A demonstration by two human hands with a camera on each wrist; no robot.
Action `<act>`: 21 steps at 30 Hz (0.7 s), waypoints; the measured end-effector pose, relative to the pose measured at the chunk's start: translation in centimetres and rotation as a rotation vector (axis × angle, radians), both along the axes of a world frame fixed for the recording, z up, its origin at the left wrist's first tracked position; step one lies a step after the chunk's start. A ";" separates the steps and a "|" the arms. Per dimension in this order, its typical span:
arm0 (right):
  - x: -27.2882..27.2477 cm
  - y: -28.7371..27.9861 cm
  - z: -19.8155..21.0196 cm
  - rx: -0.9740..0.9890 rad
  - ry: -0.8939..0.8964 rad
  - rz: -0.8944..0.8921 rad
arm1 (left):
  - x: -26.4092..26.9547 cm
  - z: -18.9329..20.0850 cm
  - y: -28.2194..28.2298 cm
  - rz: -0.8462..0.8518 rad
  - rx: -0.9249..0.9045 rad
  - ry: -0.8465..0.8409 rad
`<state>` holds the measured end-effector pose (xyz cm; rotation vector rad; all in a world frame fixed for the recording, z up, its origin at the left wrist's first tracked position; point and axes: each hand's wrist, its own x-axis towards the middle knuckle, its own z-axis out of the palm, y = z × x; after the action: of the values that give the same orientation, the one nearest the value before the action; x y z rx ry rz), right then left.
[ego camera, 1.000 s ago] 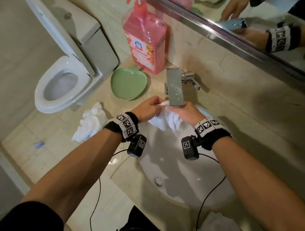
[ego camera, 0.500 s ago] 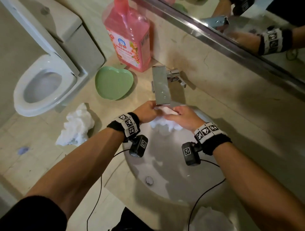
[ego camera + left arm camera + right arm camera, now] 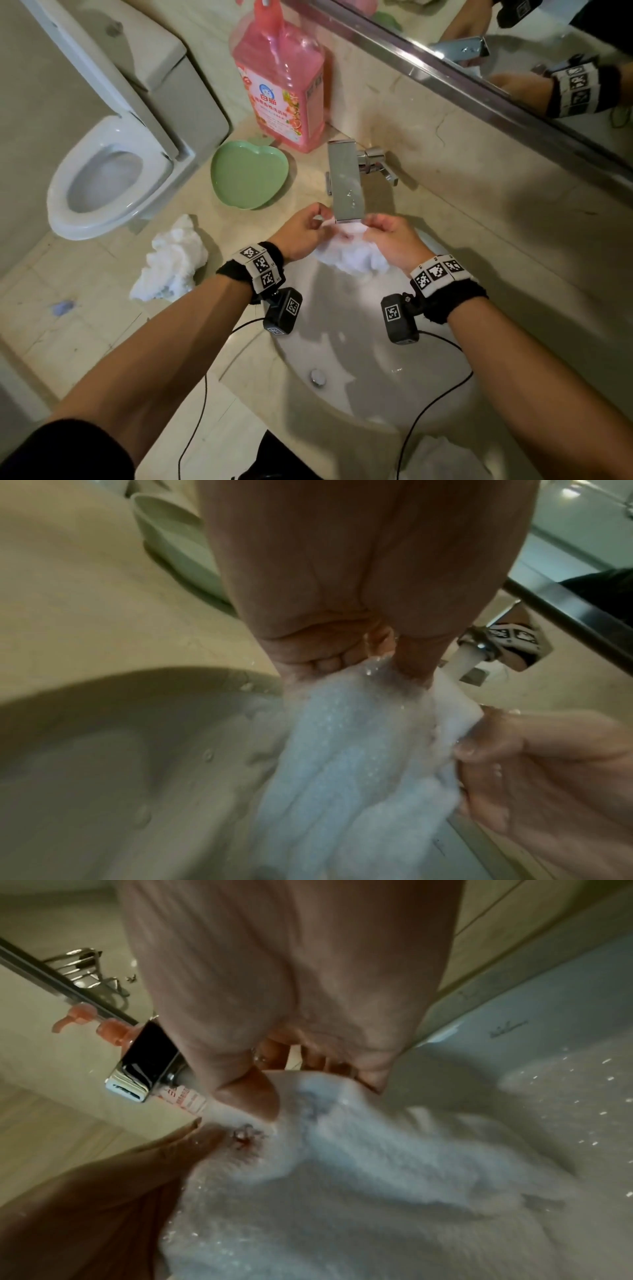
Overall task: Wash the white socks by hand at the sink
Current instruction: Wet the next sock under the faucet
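Both hands meet under the faucet [image 3: 346, 185], above the sink [image 3: 359, 394]. The left hand [image 3: 301, 233] and right hand [image 3: 394, 236] hold a sock [image 3: 349, 257] between them. Beyond the left hand sit a dish [image 3: 248, 178] and a soap bottle [image 3: 279, 78]. Left of it, another sock [image 3: 171, 260] lies on the table [image 3: 513, 240]; a toilet [image 3: 102, 181] stands farther left.

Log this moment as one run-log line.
phase: rinsing | left hand: grips white sock | right hand: grips same sock | faucet: running | second sock: on counter
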<state>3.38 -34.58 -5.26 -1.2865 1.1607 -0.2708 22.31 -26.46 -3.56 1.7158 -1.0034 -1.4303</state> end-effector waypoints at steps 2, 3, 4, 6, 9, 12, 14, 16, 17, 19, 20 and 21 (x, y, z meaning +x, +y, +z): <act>0.9 0.1 0.0 -0.014 0.005 0.095 | 0.4 0.5 0.1 -0.067 -0.016 -0.051; 1.5 0.2 0.3 0.012 -0.018 0.131 | 0.6 0.8 0.1 -0.111 -0.019 -0.095; 2.1 0.4 0.6 0.044 -0.061 0.149 | 0.8 1.1 -0.1 -0.145 -0.011 -0.147; 2.9 0.7 1.1 0.030 -0.121 0.209 | 1.1 1.2 -0.3 -0.153 0.022 -0.231; 3.0 0.5 1.2 -0.060 -0.052 0.248 | 1.5 0.7 -0.1 -0.103 0.058 -0.253; 2.3 0.3 0.8 0.040 -0.115 0.108 | 1.4 -0.1 0.1 -0.127 0.101 -0.264; 1.8 0.2 0.5 0.043 -0.137 0.035 | 0.9 -0.9 0.0 -0.186 0.122 -0.261; 1.1 -0.2 0.4 0.010 -0.112 -0.014 | 0.2 -1.7 -0.1 -0.254 0.118 -0.279; 0.7 -0.4 0.6 -0.001 -0.100 -0.036 | -0.1 -2.0 -0.1 -0.265 0.109 -0.287; 0.1 -0.7 1.2 -0.027 -0.090 -0.085 | -0.6 -2.4 -0.3 -0.242 0.091 -0.277; -0.2 -0.9 1.4 -0.044 -0.103 -0.114 | -0.7 -2.6 -0.5 -0.234 0.081 -0.279; -0.4 -1.0 1.8 -0.061 -0.116 -0.143 | -0.9 -2.7 -0.6 -0.234 0.072 -0.297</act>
<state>2.95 -35.57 -3.49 -1.2257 1.1537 -0.4830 21.42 -27.07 -6.24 1.9550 -1.3648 -1.3927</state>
